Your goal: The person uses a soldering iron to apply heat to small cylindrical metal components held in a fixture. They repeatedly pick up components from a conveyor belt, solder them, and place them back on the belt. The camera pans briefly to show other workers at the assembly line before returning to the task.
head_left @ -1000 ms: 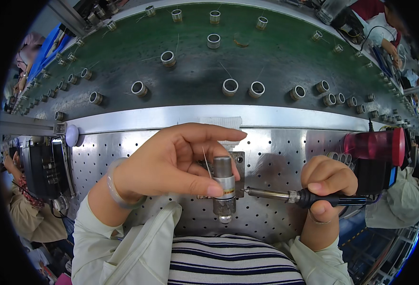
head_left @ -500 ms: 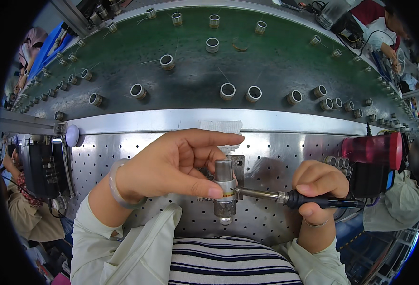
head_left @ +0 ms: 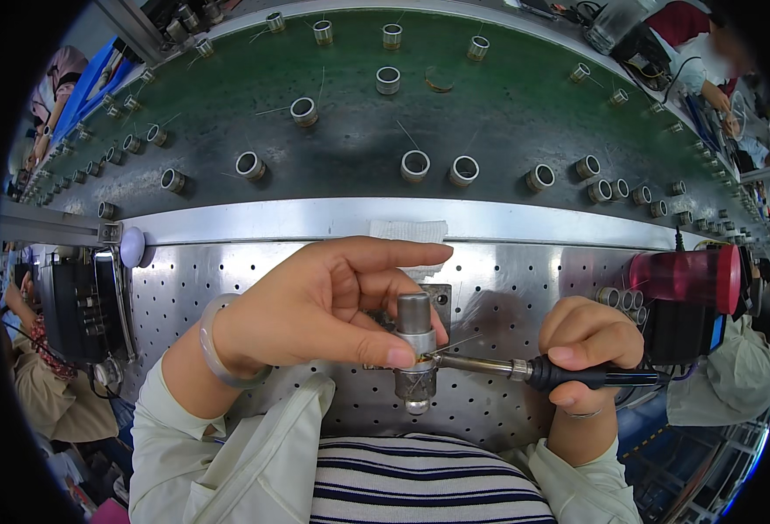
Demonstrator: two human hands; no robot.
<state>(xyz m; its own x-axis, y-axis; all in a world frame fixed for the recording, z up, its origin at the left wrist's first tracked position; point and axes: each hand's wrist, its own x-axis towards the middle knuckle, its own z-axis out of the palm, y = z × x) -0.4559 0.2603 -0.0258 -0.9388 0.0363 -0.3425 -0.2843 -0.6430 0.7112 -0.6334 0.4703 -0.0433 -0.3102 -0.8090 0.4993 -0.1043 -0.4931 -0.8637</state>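
My right hand (head_left: 593, 345) grips the black handle of a soldering iron (head_left: 546, 373). The iron lies nearly level, its metal tip touching the right side of a silver metal ring (head_left: 415, 343) with a yellowish band. That ring sits around an upright-looking steel post (head_left: 414, 313) with a rounded near end. My left hand (head_left: 341, 301) pinches the ring, thumb on its near-left side and other fingers behind it, partly hidden. The index finger stretches out above the post. A thin wire (head_left: 463, 341) sticks out to the right beside the iron's tip.
A perforated metal worktop (head_left: 289, 402) lies under my hands. Beyond a metal rail (head_left: 315, 215), a dark green belt (head_left: 341, 166) carries several similar rings with wires. A pink translucent container (head_left: 686, 278) and several stacked rings (head_left: 622, 301) stand at right. Co-workers sit at both sides.
The iron's tip has shifted slightly lower on the ring. A thin wire now shows above the tip. Rings on the belt have moved slightly left.
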